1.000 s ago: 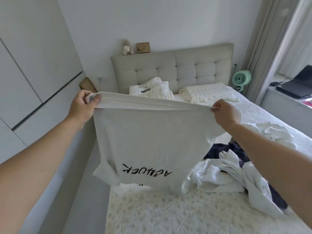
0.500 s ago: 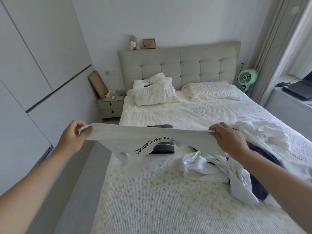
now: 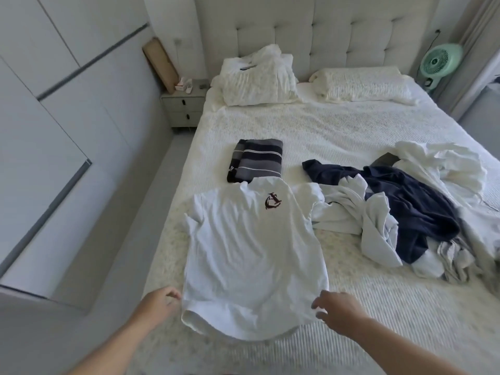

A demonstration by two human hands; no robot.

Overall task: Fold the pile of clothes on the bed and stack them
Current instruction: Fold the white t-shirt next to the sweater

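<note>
- White T-shirt (image 3: 251, 255) lies spread flat on the bed (image 3: 351, 136), near its left edge, collar toward the headboard (image 3: 324, 31), dark emblem below the collar
- Left hand (image 3: 159, 300) sits at the shirt's lower left hem corner; fingers loosely curled, blurred, touching or just beside the cloth; no clenched grip visible, hand released
- Right hand (image 3: 338, 307) sits at the lower right hem corner, fingers spread and relaxed, grip released, fingertips just over the hem
- Folded striped garment (image 3: 257, 161), dark and grey, lies just beyond the shirt's collar, its near edge touching or slightly under the collar
- Unfolded pile (image 3: 392, 212) lies to the right of the shirt: a navy garment (image 3: 405, 201) mixed with white pieces, one white piece touching the shirt's right sleeve
- More crumpled white cloth (image 3: 443, 163) lies on the far right of the pile
- Two pillows at the headboard: left pillow (image 3: 257, 82) bears a folded white item on top; right pillow (image 3: 365, 85) lies flat
- Nightstand (image 3: 184, 106) stands left of the bed; green fan (image 3: 441, 63) stands at the right
</note>
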